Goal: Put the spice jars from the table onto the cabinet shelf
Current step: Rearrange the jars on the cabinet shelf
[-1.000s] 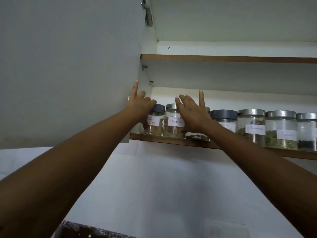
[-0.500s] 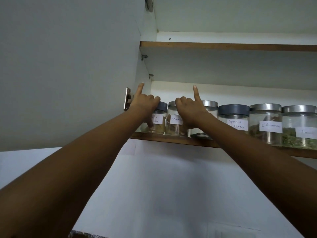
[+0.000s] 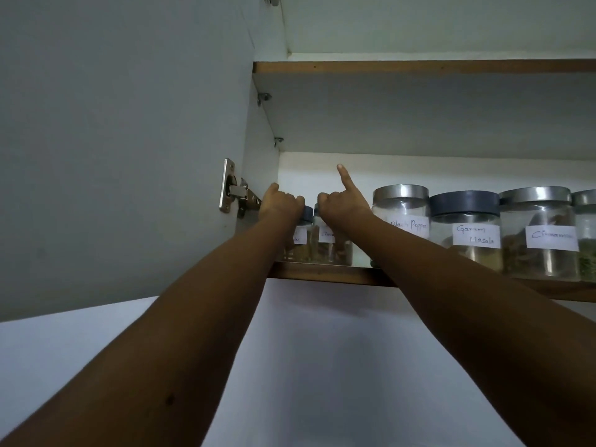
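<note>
Wood-edged cabinet shelf [image 3: 322, 275] carries a row of spice jars [image 3: 466, 233]. At the row's 9 o'clock end, the left hand [image 3: 280, 204] curls over the dark-lidded jar [image 3: 307, 215]; the right hand [image 3: 343, 206] grasps the neighbouring jar [image 3: 335, 250], index finger raised. At its 3 o'clock, just beside, stands the metal-lidded pepper jar [image 3: 401, 211].

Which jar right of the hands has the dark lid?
The Garam Masala jar: its lid is dark grey, while the Black Pepper jar and Cinnamon jar flanking it have shiny metal lids.
</note>
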`<state>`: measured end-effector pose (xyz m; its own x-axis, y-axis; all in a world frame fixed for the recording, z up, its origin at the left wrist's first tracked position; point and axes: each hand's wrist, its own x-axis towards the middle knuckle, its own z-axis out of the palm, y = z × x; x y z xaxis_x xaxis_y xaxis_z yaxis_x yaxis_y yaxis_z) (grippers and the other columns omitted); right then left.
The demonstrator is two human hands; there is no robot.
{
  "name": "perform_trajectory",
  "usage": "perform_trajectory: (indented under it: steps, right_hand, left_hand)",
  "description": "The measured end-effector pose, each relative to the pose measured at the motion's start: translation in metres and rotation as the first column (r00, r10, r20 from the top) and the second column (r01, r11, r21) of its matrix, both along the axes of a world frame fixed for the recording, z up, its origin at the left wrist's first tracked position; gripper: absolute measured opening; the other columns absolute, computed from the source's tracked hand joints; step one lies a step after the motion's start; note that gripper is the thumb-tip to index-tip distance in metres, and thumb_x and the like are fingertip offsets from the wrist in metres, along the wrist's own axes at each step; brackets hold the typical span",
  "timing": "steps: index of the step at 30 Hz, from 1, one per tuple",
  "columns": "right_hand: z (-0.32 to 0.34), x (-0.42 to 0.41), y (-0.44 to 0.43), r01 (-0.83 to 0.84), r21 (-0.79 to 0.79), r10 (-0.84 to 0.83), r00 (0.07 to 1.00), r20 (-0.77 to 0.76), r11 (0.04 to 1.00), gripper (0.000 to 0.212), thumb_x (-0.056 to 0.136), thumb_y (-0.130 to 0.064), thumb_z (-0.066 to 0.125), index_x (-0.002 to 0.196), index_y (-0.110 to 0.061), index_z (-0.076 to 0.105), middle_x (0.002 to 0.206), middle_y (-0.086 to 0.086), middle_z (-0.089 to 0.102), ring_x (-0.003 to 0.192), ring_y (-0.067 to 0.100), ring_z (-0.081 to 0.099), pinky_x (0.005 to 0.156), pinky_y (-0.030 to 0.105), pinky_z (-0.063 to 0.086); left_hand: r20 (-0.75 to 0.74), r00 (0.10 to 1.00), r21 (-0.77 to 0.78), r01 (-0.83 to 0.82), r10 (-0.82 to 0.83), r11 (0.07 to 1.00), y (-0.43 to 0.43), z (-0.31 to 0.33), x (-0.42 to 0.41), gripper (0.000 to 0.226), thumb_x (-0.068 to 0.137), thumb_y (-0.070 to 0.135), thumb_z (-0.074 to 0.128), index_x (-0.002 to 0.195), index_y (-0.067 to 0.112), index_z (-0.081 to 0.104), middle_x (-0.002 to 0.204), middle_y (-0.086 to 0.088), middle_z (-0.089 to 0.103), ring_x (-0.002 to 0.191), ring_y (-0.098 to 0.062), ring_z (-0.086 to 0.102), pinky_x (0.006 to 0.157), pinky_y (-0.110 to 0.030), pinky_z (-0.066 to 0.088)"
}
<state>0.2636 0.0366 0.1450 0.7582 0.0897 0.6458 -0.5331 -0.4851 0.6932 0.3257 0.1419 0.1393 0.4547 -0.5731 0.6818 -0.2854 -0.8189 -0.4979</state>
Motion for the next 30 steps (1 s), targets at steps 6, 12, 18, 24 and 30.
perform_trajectory:
  steps: [6,12,18,24,30]
  right_hand:
    - [0.003,0.028,-0.007,0.014,0.090,-0.012,1.000,-0.025,0.996,0.034,0.096,-0.013,0.043,0.126,0.001,0.039,0.063,-0.001,0.048,0.096,0.022,0.063,0.116,0.048,-0.010]
    - [0.009,0.047,-0.014,-0.012,0.191,0.024,0.998,-0.061,0.981,0.043,0.094,-0.016,0.046,0.132,0.002,0.036,0.093,0.004,0.065,0.107,0.024,0.060,0.117,0.047,-0.007]
    - [0.012,0.054,-0.020,-0.022,0.267,0.056,0.991,-0.121,0.963,0.055,0.088,-0.020,0.059,0.134,-0.003,0.037,0.124,0.011,0.057,0.120,0.029,0.051,0.115,0.047,0.003]
    - [0.013,0.056,-0.024,-0.072,0.357,0.117,0.987,-0.108,0.931,0.049,0.084,-0.016,0.063,0.129,-0.007,0.045,0.125,0.011,0.055,0.119,0.028,0.051,0.113,0.042,0.019]
    - [0.007,0.057,-0.023,-0.077,0.372,0.109,0.992,-0.065,0.925,0.043,0.088,-0.013,0.054,0.130,-0.008,0.044,0.122,0.006,0.058,0.117,0.024,0.053,0.116,0.045,0.007]
  left_hand:
    - [-0.119,0.993,0.007,0.016,-0.015,1.000,-0.010,0.008,0.018,0.065,0.080,0.039,0.071,0.133,0.017,0.041,0.123,-0.007,0.057,0.116,-0.025,0.053,0.098,-0.035,0.038]
    - [-0.269,0.963,-0.031,0.014,-0.022,0.999,-0.018,0.014,0.039,0.056,0.078,0.018,0.072,0.128,0.013,0.047,0.116,-0.008,0.056,0.108,-0.026,0.055,0.083,-0.034,0.042]
    - [-0.291,0.954,-0.059,0.059,-0.074,0.997,-0.020,0.015,0.049,0.051,0.089,0.016,0.058,0.136,0.010,0.041,0.123,-0.011,0.058,0.109,-0.027,0.058,0.082,-0.032,0.044]
    - [-0.304,0.950,-0.076,0.052,-0.073,0.996,-0.019,0.011,0.050,0.066,0.092,0.019,0.056,0.145,0.007,0.019,0.132,-0.014,0.051,0.117,-0.028,0.053,0.089,-0.034,0.043]
    - [-0.352,0.928,-0.159,0.071,-0.123,0.985,-0.024,0.005,0.055,0.073,0.090,0.014,0.058,0.147,0.007,0.013,0.142,-0.017,0.039,0.125,-0.032,0.047,0.097,-0.039,0.041]
